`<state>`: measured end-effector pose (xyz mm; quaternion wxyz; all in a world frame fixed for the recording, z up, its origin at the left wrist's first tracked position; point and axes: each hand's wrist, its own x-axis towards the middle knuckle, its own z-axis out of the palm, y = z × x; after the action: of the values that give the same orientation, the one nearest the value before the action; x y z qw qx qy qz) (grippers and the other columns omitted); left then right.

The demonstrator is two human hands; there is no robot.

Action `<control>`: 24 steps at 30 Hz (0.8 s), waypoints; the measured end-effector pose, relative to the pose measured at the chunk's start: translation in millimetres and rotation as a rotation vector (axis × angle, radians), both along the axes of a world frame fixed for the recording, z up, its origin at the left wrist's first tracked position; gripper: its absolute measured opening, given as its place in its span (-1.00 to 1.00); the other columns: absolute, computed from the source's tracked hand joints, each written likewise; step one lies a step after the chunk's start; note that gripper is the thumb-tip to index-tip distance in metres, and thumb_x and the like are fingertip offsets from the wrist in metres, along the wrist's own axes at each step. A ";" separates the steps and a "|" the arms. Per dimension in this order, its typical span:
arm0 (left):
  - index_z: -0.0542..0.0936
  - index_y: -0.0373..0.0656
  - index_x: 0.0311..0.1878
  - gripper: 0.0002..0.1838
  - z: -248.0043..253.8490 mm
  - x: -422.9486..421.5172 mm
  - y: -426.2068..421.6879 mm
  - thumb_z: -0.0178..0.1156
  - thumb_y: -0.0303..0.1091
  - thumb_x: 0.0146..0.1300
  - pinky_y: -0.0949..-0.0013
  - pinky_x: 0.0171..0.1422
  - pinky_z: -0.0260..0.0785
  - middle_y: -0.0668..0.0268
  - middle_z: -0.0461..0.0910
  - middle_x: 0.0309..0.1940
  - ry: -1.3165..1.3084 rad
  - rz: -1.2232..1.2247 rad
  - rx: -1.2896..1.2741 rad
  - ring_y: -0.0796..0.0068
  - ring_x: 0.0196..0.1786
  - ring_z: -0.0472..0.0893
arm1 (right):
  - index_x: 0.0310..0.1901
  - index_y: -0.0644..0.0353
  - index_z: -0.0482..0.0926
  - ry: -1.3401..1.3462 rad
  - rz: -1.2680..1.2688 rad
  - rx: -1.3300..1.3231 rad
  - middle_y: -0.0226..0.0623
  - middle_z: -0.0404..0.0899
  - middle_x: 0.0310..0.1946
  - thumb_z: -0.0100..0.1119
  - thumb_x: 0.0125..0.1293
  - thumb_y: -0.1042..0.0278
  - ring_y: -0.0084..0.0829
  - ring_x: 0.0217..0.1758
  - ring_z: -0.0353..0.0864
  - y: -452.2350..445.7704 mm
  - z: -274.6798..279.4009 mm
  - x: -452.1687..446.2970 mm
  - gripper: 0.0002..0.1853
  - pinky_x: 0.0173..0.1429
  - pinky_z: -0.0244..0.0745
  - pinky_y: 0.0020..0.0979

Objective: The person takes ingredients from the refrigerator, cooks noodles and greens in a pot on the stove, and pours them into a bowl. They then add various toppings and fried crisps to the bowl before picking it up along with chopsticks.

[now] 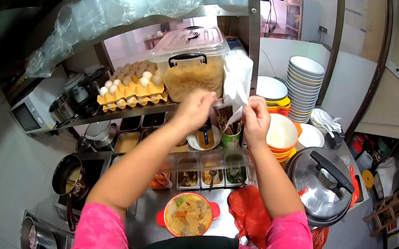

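Both arms reach forward over the counter. My left hand (197, 109) is closed, its fingertips pinching the left edge of a thin white sheet (236, 93); I cannot tell whether it is plastic or paper. My right hand (257, 118) pinches the sheet's lower right side. The sheet hangs from a white bundle (238, 67) beside a clear lidded tub (192, 74). Below the hands are a green cup of chopsticks (230, 139) and a white bowl of brown liquid with a blue-handled utensil in it (204, 139). Nearer me, a red-handled bowl of soup (189, 214) rests on the steel counter.
Topping trays (212, 177) line the counter. Egg cartons (135, 85) sit on the shelf at left. To the right are stacked bowls (302, 88), orange-rimmed bowls (281, 132), a large lidded pot (320, 185) and red plastic bags (249, 210). A saucepan (71, 177) stands at left.
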<state>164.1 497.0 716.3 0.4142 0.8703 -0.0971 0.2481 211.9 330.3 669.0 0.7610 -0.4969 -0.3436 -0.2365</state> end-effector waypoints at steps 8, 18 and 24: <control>0.21 -0.27 0.16 -0.42 -39.4 -93.4 -112.1 -0.36 0.05 0.34 0.31 0.27 0.12 0.21 0.30 0.10 0.253 -0.741 -1.293 0.35 0.18 0.30 | -0.30 0.13 0.52 -0.443 -0.717 -0.406 -0.34 0.50 -0.22 0.23 -0.06 0.41 -0.27 -0.22 0.41 -32.7 -0.9 -114.1 -0.78 -0.04 0.22 -0.29; -0.06 -0.24 0.32 -0.46 -111.5 -194.8 -185.6 -0.29 -0.21 0.35 0.34 0.37 -0.14 0.23 -0.02 0.33 0.223 -0.781 -0.856 0.34 0.35 0.03 | 0.27 0.17 0.07 0.005 -1.044 -1.232 -0.20 -0.06 0.32 -0.05 0.10 0.23 -0.10 0.42 -0.39 -93.0 -78.8 -241.5 -0.34 0.28 -0.44 0.24; 0.08 -0.32 0.25 -0.51 -148.6 -243.5 -261.1 -0.29 -0.21 0.36 0.27 0.24 0.13 0.07 0.20 0.19 0.647 -0.729 -1.169 0.25 0.22 0.26 | 0.29 0.22 -0.02 0.385 -0.734 -1.582 -0.05 -0.22 0.35 0.07 0.02 0.28 -0.03 0.41 -0.42 -168.3 -81.2 -338.5 -0.22 0.29 -0.48 0.22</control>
<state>-79.4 235.9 567.8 0.8713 0.4515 -0.1049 -0.1610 -126.6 162.0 587.7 0.1161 -0.9864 -0.0918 -0.0716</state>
